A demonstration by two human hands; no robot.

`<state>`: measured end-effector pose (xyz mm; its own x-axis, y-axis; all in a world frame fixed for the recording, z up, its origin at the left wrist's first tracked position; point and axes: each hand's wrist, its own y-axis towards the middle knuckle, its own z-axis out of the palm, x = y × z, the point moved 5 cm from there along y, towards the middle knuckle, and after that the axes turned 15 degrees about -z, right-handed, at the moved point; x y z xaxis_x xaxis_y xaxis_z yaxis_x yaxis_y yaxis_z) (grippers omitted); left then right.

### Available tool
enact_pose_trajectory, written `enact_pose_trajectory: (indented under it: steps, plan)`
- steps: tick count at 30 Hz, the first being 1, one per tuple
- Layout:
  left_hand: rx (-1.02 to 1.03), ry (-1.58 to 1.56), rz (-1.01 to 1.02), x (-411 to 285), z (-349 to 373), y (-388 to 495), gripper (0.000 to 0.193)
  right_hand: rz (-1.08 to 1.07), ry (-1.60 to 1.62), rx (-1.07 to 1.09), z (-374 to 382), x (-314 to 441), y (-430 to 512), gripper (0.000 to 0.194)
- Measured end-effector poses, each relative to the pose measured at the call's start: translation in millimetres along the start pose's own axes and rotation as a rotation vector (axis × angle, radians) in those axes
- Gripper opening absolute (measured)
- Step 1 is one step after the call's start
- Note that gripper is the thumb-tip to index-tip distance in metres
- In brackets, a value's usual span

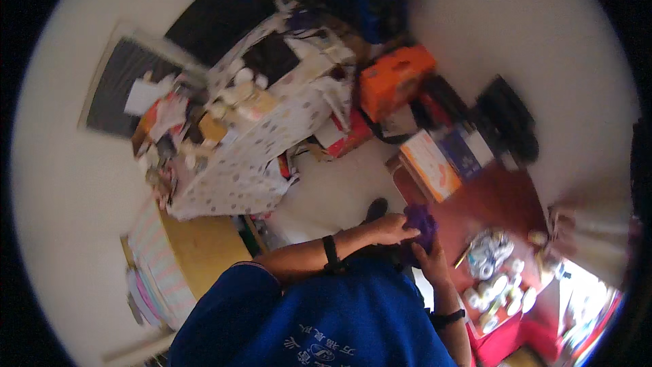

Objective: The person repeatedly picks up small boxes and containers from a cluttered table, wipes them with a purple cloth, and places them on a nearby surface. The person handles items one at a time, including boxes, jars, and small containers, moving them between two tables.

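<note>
A crumpled purple cloth-like item (420, 221), soft and bunched up, is between my two hands in front of my body. My left hand (395, 229) reaches in from the left, its fingers closed on the upper part of it. Lower down and to the right, my right hand (434, 263) grips the same item, with the thumb up. Blur leaves its exact kind unclear. Both hands are close to the edge of a reddish-brown table (489, 204).
White spools or rolls (496, 290) and a clear plastic bag (489, 254) lie on the reddish table, with an orange-and-white box (432, 165) further back. An orange box (397, 81) stands beyond. To the left, a cluttered table has a dotted cloth (244, 173).
</note>
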<state>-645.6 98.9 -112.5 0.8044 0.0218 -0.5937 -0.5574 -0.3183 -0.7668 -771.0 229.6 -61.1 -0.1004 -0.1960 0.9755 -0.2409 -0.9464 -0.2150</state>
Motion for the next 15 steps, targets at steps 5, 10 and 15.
enact_pose_trajectory:
  steps: [5,10,15]
  plan:
    - [-0.103,-0.167,-0.081,30.3,-18.7,-48.3,0.057,0.049,-0.35,0.255,6.6,6.4,32.0,0.053]
    - [-0.218,-0.56,-0.046,97.8,-33.3,-82.5,0.049,-0.139,-0.51,0.325,20.8,10.3,55.3,0.053]
    - [-0.484,-0.962,-0.083,183.8,-60.5,-125.3,0.037,-0.039,-0.509,0.429,39.1,-18.6,55.0,0.059]
